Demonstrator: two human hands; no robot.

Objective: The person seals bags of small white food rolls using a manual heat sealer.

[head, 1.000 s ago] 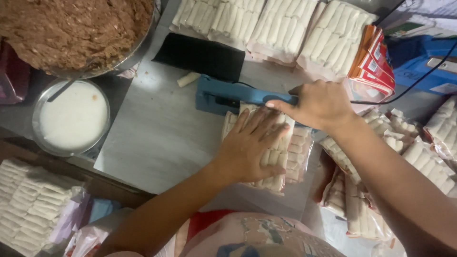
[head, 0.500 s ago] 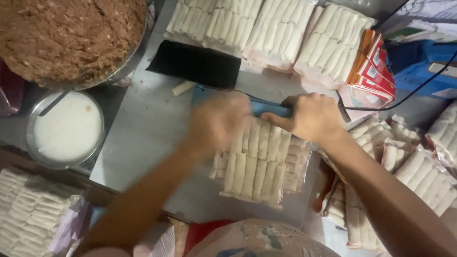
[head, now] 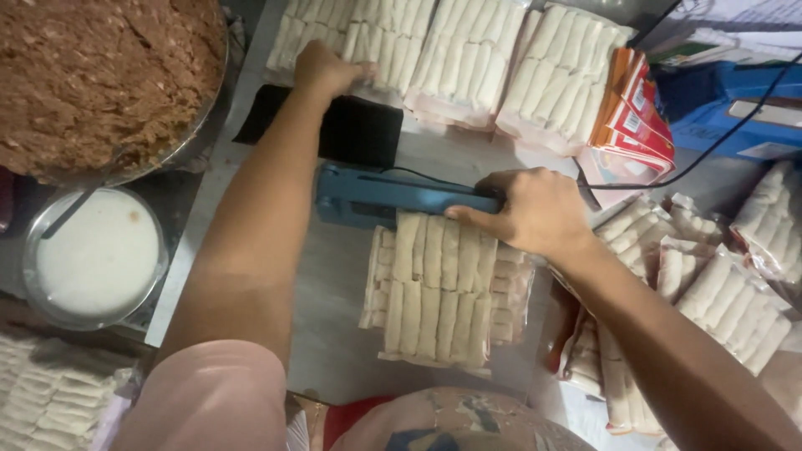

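Observation:
My right hand [head: 528, 210] presses down on the bar of a blue heat sealer [head: 376, 194]. A clear bag of pale rolls [head: 439, 284] lies in front of the sealer with its open end under the bar. My left hand [head: 327, 68] reaches far forward and rests on a sealed pack of rolls [head: 313, 33] at the back of the table, just past a flat black pad [head: 347, 129].
Sealed packs [head: 510, 63] line the back edge, next to orange printed bags [head: 631, 113]. More packs [head: 718, 284] pile at the right. A big pan of brown filling [head: 92, 75] and a bowl of white liquid [head: 96, 255] stand at the left. A black cable [head: 710, 146] runs right.
My left hand has left the bag in front of the sealer and stretched forward to the packs at the back. My right hand has stayed on the sealer bar.

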